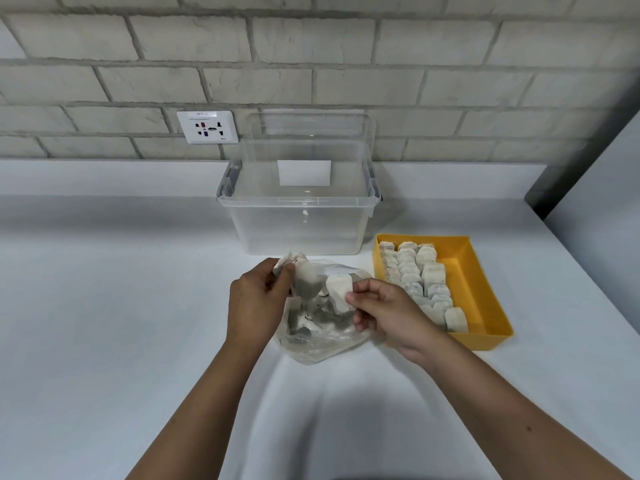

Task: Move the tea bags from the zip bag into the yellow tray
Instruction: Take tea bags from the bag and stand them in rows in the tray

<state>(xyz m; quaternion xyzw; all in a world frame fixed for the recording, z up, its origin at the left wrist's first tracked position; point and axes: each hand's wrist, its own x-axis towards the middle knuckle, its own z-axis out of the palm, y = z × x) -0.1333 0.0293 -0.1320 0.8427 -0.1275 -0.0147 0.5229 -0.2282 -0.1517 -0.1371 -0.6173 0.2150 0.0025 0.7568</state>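
Note:
A clear zip bag (322, 337) lies on the white counter in front of me with several tea bags still inside. My left hand (256, 303) pinches the bag's upper left rim and holds it up. My right hand (377, 313) grips one pale tea bag (339, 292) just above the bag's mouth. To the right sits the yellow tray (485, 289), with several tea bags (419, 282) packed in rows along its left side; its right side is bare.
A large clear plastic tub (298, 216) stands behind the zip bag, against the brick wall. A wall socket (207, 127) is at the back left. A grey panel (595, 174) borders the counter on the far right.

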